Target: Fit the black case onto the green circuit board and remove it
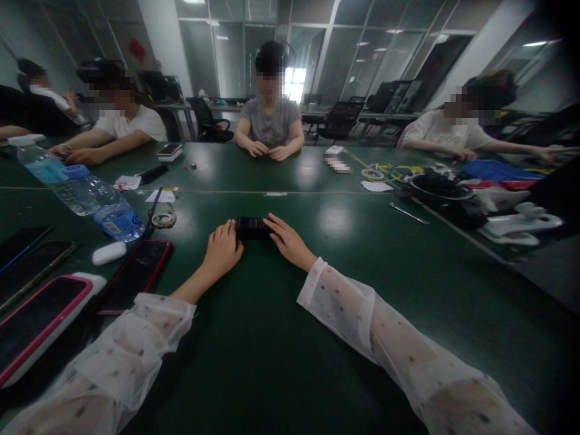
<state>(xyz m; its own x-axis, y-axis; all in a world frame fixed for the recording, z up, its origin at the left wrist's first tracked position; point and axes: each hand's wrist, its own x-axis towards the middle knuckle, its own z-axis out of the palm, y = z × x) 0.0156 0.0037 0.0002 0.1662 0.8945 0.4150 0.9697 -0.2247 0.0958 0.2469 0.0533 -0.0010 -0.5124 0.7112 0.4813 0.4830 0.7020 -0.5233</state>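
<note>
A small black box-shaped device (254, 227) with a dark screen and a panel of small markings rests on the green table (272, 326), straight ahead of me. My left hand (225, 246) is closed around its left end, fingers along the side. On the right end lies my right hand (290, 241), its fingers fairly straight, with fingertips touching the top and the side. The device sits between both hands, and its exact kind cannot be made out. Sheer white dotted sleeves cover both my forearms.
Left of my hands lie several phones (136, 272), a white earbud case (109, 253) and tipped water bottles (113, 208). A wrench-like metal tool (408, 213), cables (385, 172) and a white plastic part (521, 223) lie to the right. Several people sit around the table.
</note>
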